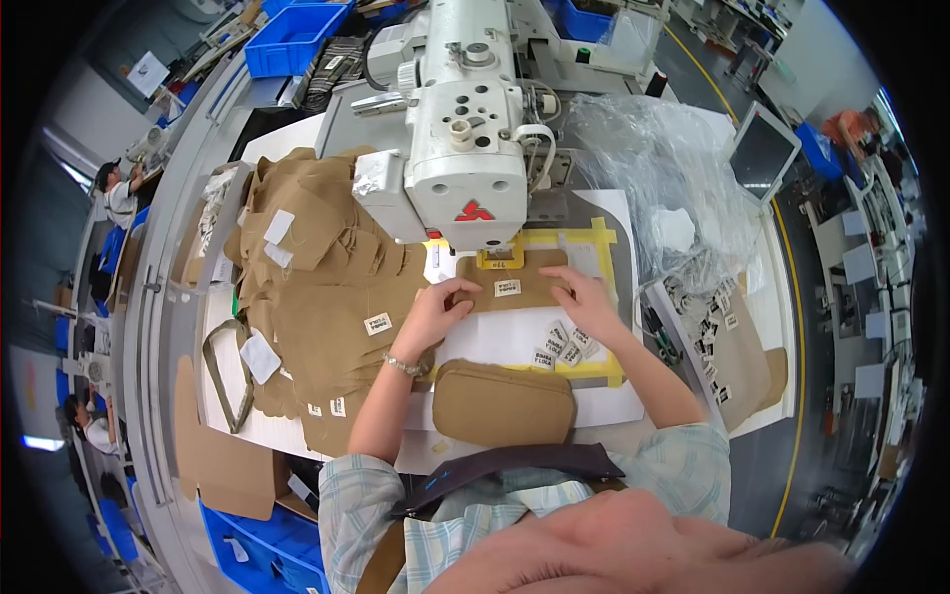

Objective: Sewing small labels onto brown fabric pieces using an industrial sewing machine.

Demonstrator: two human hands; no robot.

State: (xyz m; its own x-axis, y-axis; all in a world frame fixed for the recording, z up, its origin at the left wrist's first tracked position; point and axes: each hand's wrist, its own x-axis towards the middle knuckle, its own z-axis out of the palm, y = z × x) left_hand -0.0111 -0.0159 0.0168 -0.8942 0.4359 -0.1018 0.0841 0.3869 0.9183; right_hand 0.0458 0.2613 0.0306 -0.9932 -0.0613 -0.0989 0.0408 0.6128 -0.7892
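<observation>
A brown fabric piece (534, 293) lies on the white work plate under the head of a white sewing machine (470, 188). A small white label (507, 288) sits on its middle, just in front of the yellow clamp frame (501, 259). My left hand (440, 312) is at the fabric's left end, fingers bent and apart, tips touching its edge. At the right end, my right hand (586, 302) has its fingers spread with the tips on the cloth. Neither hand visibly grips it. Several loose white labels (564, 345) lie in front of my right hand.
Nearest me lies a brown padded pouch (503, 401). Piled brown fabric pieces (327, 287) cover the left side. At right are a tray of labels (708, 342), clear plastic bags (643, 188) and a screen (764, 148). A blue crate (262, 559) stands low at left.
</observation>
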